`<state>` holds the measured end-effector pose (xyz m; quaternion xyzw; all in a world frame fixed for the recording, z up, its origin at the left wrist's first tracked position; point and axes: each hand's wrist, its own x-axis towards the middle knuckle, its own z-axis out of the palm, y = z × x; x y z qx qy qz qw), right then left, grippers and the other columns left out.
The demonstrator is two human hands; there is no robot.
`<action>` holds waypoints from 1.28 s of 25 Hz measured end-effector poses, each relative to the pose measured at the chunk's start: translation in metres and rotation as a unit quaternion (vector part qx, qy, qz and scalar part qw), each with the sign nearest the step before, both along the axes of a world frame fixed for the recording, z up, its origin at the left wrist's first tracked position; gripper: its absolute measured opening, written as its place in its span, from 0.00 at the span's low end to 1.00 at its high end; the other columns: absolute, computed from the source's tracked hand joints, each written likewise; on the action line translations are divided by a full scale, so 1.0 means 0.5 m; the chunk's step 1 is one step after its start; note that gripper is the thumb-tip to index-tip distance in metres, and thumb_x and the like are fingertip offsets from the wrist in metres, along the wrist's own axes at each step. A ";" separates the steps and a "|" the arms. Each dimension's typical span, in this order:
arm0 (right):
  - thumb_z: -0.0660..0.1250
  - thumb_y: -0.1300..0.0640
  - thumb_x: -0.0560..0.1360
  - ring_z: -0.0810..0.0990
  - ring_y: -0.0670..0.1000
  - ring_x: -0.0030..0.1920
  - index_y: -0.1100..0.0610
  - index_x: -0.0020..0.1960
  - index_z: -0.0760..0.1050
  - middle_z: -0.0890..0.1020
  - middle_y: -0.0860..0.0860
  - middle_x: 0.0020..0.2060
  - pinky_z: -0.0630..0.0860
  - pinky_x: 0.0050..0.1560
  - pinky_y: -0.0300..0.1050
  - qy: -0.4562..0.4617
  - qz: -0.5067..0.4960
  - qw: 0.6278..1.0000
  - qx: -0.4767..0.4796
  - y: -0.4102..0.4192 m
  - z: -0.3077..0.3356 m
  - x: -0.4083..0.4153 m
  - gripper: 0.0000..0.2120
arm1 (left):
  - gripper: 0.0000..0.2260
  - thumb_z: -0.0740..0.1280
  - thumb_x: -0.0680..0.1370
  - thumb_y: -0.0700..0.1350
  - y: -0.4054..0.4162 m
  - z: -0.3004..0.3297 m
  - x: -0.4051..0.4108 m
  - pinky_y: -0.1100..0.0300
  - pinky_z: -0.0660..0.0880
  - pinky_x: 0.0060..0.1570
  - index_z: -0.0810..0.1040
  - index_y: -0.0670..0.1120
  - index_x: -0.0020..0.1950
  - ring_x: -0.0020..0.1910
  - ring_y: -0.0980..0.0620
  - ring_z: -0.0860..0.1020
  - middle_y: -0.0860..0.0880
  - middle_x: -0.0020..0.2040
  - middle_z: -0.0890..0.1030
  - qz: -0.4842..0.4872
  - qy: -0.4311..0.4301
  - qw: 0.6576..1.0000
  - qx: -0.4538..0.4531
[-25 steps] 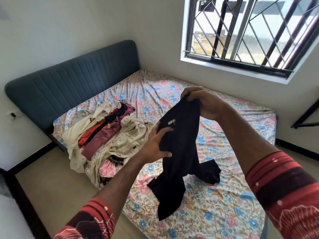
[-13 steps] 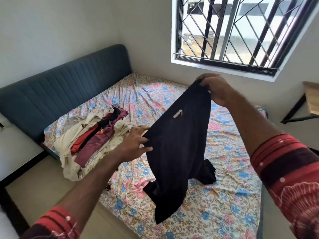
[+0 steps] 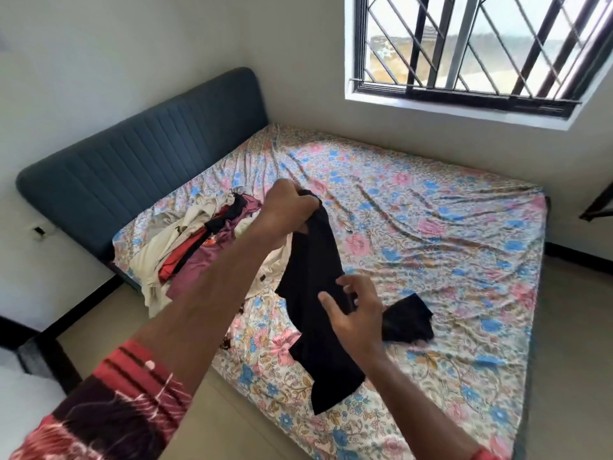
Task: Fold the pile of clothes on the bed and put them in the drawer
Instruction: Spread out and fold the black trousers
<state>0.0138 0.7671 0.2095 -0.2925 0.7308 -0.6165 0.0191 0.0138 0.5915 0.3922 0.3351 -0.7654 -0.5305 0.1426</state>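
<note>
A black garment (image 3: 311, 270) hangs over the near part of the bed (image 3: 447, 247), its lower end and one dark flap (image 3: 408, 318) lying on the floral sheet. My left hand (image 3: 285, 209) grips its top end, held up above the pile. Lower down, my right hand (image 3: 351, 313) pinches the garment's middle between thumb and curled fingers. The pile of clothes (image 3: 185, 247), cream, red, maroon and black, lies crumpled on the bed's left side near the headboard, partly hidden by my left forearm. No drawer is in view.
A blue padded headboard (image 3: 132, 167) stands against the left wall. A barred window (image 3: 471, 48) is in the far wall. A dark table frame (image 3: 597, 207) pokes in at the right edge. Tiled floor (image 3: 109, 320) runs along the bed's near side.
My hands swapped places on the black garment: the left moved up to grip its top end, and the right let go of the top and dropped to its middle. The spread cloth now hangs narrower.
</note>
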 end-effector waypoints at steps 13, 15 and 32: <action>0.74 0.29 0.67 0.72 0.44 0.68 0.41 0.67 0.69 0.73 0.42 0.69 0.69 0.64 0.52 -0.086 0.043 0.991 0.097 -0.189 0.038 -0.032 0.34 | 0.26 0.72 0.68 0.25 -0.093 0.157 0.146 0.56 0.80 0.56 0.79 0.42 0.65 0.52 0.47 0.84 0.40 0.56 0.81 0.007 0.220 0.975 -0.015; 0.75 0.36 0.71 0.73 0.47 0.67 0.45 0.67 0.70 0.72 0.43 0.69 0.71 0.64 0.57 -0.055 0.003 0.992 0.115 -0.251 0.062 -0.001 0.29 | 0.24 0.71 0.71 0.24 -0.078 0.148 0.140 0.62 0.80 0.50 0.80 0.42 0.64 0.47 0.54 0.85 0.44 0.53 0.83 0.019 0.242 0.968 -0.070; 0.71 0.65 0.68 0.80 0.42 0.32 0.49 0.39 0.81 0.82 0.46 0.32 0.78 0.37 0.50 0.007 0.158 0.947 0.280 -0.052 0.119 -0.121 0.11 | 0.10 0.64 0.78 0.40 -0.371 0.080 0.252 0.65 0.72 0.43 0.76 0.55 0.42 0.39 0.60 0.74 0.54 0.41 0.76 0.173 0.243 0.924 -0.241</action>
